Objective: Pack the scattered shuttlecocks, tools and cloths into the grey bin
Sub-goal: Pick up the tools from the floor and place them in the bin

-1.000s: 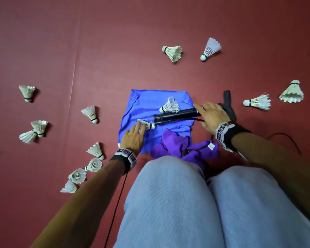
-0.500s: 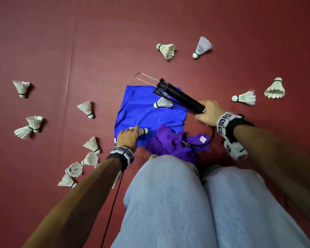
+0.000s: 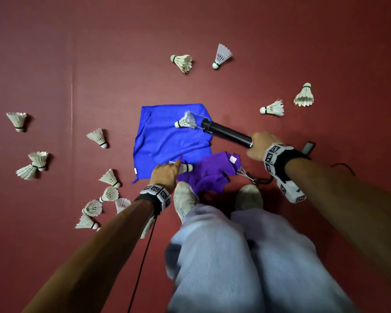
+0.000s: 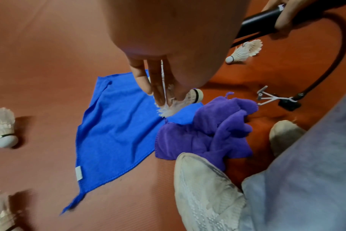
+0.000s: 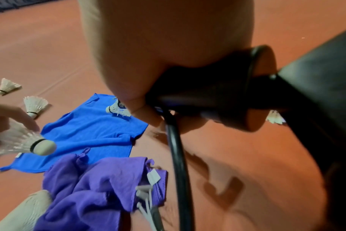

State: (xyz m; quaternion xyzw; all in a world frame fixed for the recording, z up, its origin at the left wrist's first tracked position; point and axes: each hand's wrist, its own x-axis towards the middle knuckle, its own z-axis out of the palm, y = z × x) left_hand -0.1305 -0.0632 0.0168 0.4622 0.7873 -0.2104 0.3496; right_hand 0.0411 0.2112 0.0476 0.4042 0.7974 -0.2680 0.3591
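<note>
- A white feather shuttlecock (image 4: 188, 98) is pinched by its skirt in the left hand (image 3: 165, 175), cork pointing right, over the near edge of the flat blue microfibre cloth (image 3: 165, 141).
- A black cylindrical pump (image 3: 226, 133) is gripped by the right hand (image 3: 261, 146), its long axis running far-left over the cloth.
- The grey bin is not in view (direction unknown).
- A crumpled purple cloth (image 3: 212, 172) lies just right of the left hand; a second white shuttlecock (image 3: 185, 120) rests at the pump's far end.

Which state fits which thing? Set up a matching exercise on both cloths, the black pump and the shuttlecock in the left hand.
Things:
1. blue microfibre cloth
2. crumpled purple cloth
3. black cylindrical hand pump
4. white feather shuttlecock

States:
A. gripped by the right hand
B. spread flat
C. pinched by the left hand
D. bunched beside the white shoe

Pairs: 1-B, 2-D, 3-A, 4-C
</note>
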